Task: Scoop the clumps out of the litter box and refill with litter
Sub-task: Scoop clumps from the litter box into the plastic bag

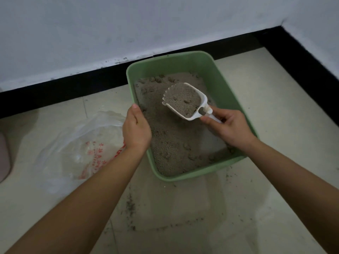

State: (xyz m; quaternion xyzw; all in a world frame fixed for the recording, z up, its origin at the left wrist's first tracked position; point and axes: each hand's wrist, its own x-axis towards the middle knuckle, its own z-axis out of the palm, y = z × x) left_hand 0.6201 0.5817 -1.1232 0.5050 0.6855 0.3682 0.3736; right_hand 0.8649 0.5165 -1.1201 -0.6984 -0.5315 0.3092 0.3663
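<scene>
Pale tiled floor point(275, 125) under a white wall. At left lies a clear bag point(77, 147). The left hand point(136, 132) curls over the near-left rim of the green box point(218, 74) at centre. The right hand point(231, 128) pinches the white scoop point(185, 100), heaped with litter, above the box.

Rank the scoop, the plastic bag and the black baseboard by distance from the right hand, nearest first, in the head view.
From the right hand:
1. Scoop, held in its grip over the litter box.
2. Plastic bag, on the floor at left.
3. Black baseboard, along the far wall.
</scene>
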